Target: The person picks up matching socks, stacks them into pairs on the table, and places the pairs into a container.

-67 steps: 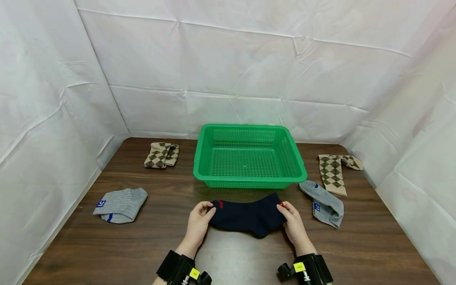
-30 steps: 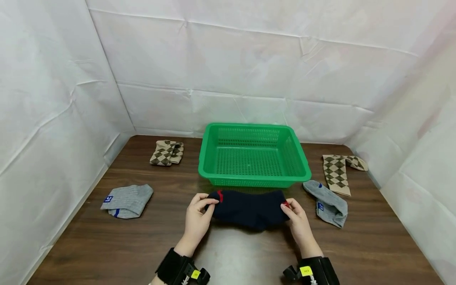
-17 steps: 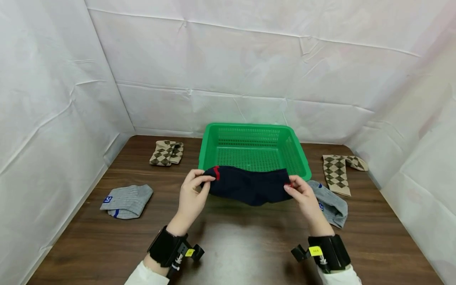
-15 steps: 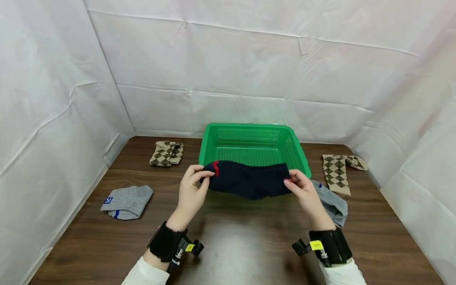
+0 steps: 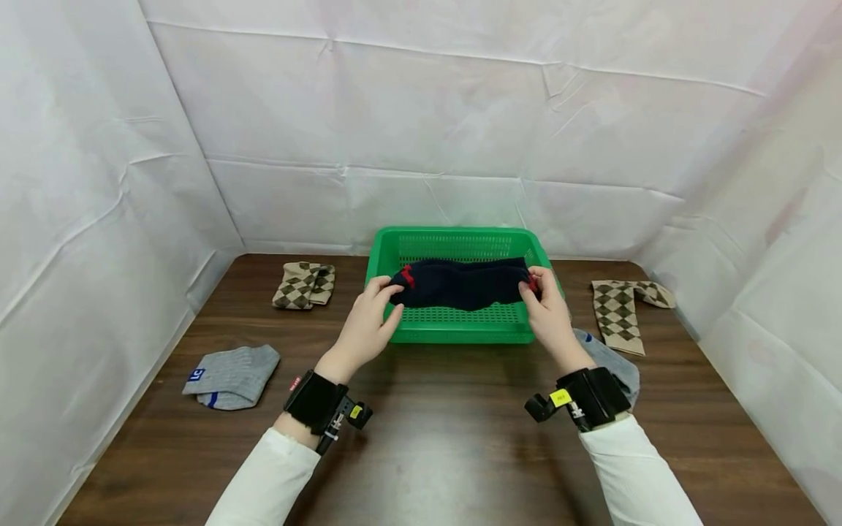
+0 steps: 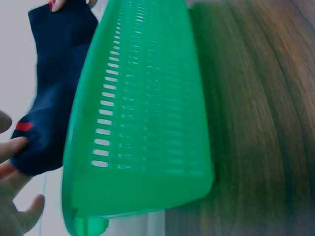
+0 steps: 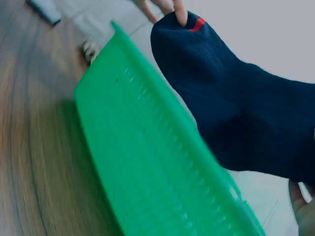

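Observation:
A navy sock [image 5: 460,283] with red marks near both ends is stretched sideways over the green plastic basket [image 5: 460,336]. Whether it is one sock or two laid together cannot be told. At its left end, my left hand [image 5: 365,329] holds the toe between its fingers, the thumb spread apart below. My right hand [image 5: 549,314] pinches the other end by a red mark. In the left wrist view, fingers [image 6: 12,147] lie on the toe. From the right wrist, the sock [image 7: 231,98] appears above the basket's rim [image 7: 162,93].
On the left of the wooden table [image 5: 447,453] lie a folded grey sock [image 5: 233,376] and a folded argyle sock [image 5: 302,285]. To the right are another argyle sock [image 5: 618,314] and a grey sock [image 5: 621,369], partly behind my right arm. White sheeting [image 5: 427,109] encloses the back and sides.
Both hands have lifted the navy sock off the table and carried it forward, from in front of the basket to over it. My left thumb has spread away from the sock. The other socks stayed put.

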Tool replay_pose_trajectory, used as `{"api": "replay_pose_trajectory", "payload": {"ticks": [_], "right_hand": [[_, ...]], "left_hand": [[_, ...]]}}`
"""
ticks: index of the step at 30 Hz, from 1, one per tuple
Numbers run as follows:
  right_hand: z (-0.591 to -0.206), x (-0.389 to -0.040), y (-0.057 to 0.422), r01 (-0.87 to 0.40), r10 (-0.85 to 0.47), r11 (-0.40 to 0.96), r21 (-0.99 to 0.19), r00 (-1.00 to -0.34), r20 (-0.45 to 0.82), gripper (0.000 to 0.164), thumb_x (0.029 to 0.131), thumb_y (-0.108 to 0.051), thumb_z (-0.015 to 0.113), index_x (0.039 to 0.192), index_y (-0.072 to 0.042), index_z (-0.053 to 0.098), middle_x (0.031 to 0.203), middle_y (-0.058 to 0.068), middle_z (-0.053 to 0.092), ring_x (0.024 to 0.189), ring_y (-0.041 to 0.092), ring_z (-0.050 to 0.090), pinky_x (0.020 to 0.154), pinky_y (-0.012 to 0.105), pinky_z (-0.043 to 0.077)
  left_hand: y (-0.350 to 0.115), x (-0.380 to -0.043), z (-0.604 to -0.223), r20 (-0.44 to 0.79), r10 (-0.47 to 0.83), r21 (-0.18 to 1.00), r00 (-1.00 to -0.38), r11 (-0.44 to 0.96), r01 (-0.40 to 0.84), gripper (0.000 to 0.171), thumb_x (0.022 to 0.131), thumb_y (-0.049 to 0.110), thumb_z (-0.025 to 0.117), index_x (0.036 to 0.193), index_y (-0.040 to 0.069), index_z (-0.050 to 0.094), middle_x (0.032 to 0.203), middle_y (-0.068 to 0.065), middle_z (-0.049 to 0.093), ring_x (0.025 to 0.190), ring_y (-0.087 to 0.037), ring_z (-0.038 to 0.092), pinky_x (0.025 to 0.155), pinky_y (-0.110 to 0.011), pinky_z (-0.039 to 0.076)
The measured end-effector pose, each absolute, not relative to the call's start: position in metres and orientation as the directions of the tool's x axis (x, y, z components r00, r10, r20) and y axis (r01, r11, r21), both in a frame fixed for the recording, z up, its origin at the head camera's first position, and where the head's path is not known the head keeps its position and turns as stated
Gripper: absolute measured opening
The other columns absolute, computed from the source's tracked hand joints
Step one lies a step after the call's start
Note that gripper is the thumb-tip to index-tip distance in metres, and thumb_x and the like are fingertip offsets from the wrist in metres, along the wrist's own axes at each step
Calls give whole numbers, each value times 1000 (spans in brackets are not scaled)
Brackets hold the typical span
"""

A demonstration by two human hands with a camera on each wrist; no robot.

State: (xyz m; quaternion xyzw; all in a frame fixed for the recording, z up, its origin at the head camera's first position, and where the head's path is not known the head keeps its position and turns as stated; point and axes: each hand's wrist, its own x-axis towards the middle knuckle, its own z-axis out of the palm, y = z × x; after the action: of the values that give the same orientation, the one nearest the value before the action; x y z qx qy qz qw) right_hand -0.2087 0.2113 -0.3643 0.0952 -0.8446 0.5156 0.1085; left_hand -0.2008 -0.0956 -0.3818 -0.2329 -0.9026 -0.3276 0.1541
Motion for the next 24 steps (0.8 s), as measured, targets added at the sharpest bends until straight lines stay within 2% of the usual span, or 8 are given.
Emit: {"api": "replay_pose_trajectory", "payload": {"ticks": [3,7,10,14,17,18,21,24], "right_hand": [[-364,-217,217,-196,-85,557,-807,-980,179,35,103,-25,38,130,-2,37,104,16,48,84,26,43,71,35,34],[-361,-230,222,-137,-136,650,-748,-989,62,40,103,-27,39,133,-2,37,126,24,49,107,36,48,82,45,39],[-360,-239,220,-93,-147,691,-717,-989,-13,44,103,-27,39,139,-2,31,134,28,43,113,39,49,84,46,40],[-361,-246,210,-35,-158,714,-699,-981,-112,51,103,-20,37,147,-7,14,124,29,47,69,27,50,63,37,39],[-362,-249,204,-31,-181,738,-674,-971,-154,51,103,-14,36,147,-13,12,89,17,51,50,16,30,52,31,30],[-362,-249,202,-42,-191,752,-658,-969,-157,48,102,-12,36,146,-14,15,79,13,47,48,15,28,51,30,29],[-364,-249,200,-85,-221,791,-606,-963,-153,35,102,-9,35,137,-11,34,78,11,47,51,15,29,54,30,30],[-367,-248,198,-107,-245,819,-564,-953,-175,28,103,-12,35,126,-5,49,103,19,56,60,18,38,61,32,33]], "left_hand": [[-96,-208,-384,356,381,460,-853,723,515,32,100,21,48,124,4,59,134,-16,47,122,-29,49,105,-50,34],[-95,-223,-383,336,401,397,-852,761,514,23,97,17,53,112,6,67,121,-12,56,98,-24,61,97,-45,41],[-92,-232,-379,288,391,388,-874,787,480,21,96,16,55,107,7,70,114,-9,58,82,-19,61,88,-40,46],[-85,-239,-377,132,395,389,-909,823,414,24,98,22,52,105,8,70,110,-7,58,77,-14,57,73,-31,46],[-80,-242,-376,24,409,397,-912,834,384,27,100,24,48,90,10,69,106,-8,56,72,-14,51,66,-29,40],[-79,-243,-376,-2,410,400,-912,836,375,29,100,24,47,83,11,67,104,-8,55,72,-15,49,65,-29,38],[-75,-246,-377,-43,406,400,-913,844,356,38,101,24,45,66,14,55,99,-9,54,69,-17,42,64,-30,33],[-72,-249,-379,-72,395,401,-916,852,336,44,101,25,45,58,15,45,94,-7,51,62,-16,39,60,-28,32]]}}
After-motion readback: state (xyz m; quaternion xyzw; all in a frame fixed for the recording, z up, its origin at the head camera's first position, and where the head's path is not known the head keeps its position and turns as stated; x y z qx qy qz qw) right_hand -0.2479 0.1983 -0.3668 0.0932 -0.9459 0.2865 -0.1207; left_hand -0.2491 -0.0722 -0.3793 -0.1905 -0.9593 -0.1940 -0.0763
